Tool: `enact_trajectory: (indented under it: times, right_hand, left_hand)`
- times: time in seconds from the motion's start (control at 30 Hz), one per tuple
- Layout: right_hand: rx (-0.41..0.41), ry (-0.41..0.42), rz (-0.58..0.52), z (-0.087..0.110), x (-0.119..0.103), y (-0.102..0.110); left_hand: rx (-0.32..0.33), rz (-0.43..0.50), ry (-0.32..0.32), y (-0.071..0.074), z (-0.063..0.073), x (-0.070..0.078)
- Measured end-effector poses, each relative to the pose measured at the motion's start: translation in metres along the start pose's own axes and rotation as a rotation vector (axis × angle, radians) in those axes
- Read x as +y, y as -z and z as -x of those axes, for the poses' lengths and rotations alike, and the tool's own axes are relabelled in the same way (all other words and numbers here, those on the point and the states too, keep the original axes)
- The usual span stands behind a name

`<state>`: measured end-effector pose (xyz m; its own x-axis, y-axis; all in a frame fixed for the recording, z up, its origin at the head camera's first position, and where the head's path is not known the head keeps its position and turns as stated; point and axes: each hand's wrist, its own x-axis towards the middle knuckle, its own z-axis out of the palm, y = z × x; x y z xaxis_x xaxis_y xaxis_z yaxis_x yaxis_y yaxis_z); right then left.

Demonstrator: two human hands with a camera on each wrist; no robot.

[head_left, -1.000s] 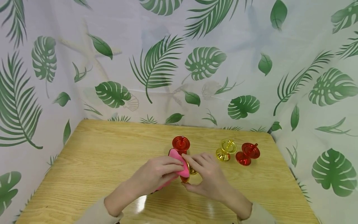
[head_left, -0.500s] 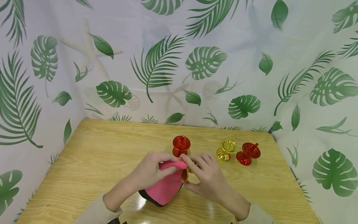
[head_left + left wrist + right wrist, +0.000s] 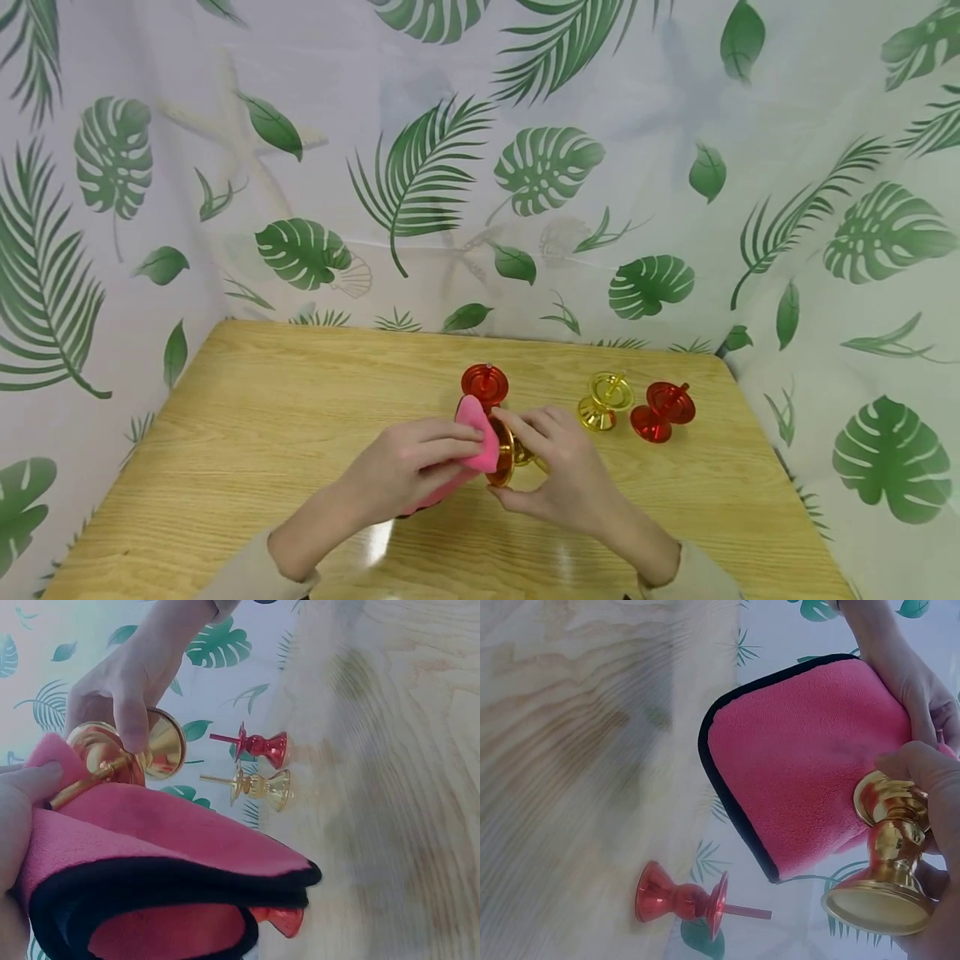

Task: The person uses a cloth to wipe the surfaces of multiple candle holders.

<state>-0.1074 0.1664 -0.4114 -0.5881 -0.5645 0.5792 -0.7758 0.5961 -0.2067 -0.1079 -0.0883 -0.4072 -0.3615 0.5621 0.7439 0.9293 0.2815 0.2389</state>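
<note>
My left hand [image 3: 390, 467] pinches a pink cloth [image 3: 172, 832] with black edging, its body hanging down in folds. My right hand [image 3: 558, 471] grips a shiny gold candlestick [image 3: 894, 844] around its dish and stem. In the head view the candlestick lies tilted sideways, its dish toward the left hand and its foot to the right. The left wrist view shows its spike [image 3: 82, 787] reaching to the cloth by the left fingertips. Fingers and cloth hide part of the dish.
Just beyond the hands a red candlestick [image 3: 485, 385] stands upright on the wooden table [image 3: 300, 400]. Another gold candlestick [image 3: 597, 414] and a second red candlestick [image 3: 654, 425] stand together at the right. A leaf-printed sheet [image 3: 435, 283] hangs behind and at both sides.
The left hand has turned, lifting the cloth's near fold upward, and its broad hanging face no longer shows in the head view. More of the gold dish is uncovered now. The right hand keeps its grip.
</note>
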Motion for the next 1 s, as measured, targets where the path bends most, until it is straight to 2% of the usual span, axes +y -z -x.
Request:
enact_trajectory:
  times: [0.1,0.2,0.43,0.53,0.73,1.0]
  right_hand:
    - [0.012,-0.007,-0.012,0.000,0.001,0.001]
    - [0.021,-0.019,-0.030,0.001,0.002,0.001]
    - [0.004,-0.139,-0.141,0.005,0.006,0.002]
    - [-0.010,-0.208,-0.199,0.006,0.006,0.003]
    - [-0.006,-0.299,-0.270,0.005,0.004,0.002]
    - [0.045,-0.265,-0.203,0.000,-0.001,-0.010]
  left_hand:
    - [0.044,0.004,-0.047,0.003,0.002,-0.002]
    - [0.088,0.030,-0.048,0.005,0.007,-0.006]
    - [0.217,0.062,0.017,0.008,0.020,-0.013]
    - [0.248,0.054,0.017,0.008,0.024,-0.016]
    - [0.244,0.070,0.014,-0.002,0.027,-0.020]
    - [0.214,0.090,0.026,-0.020,0.021,-0.016]
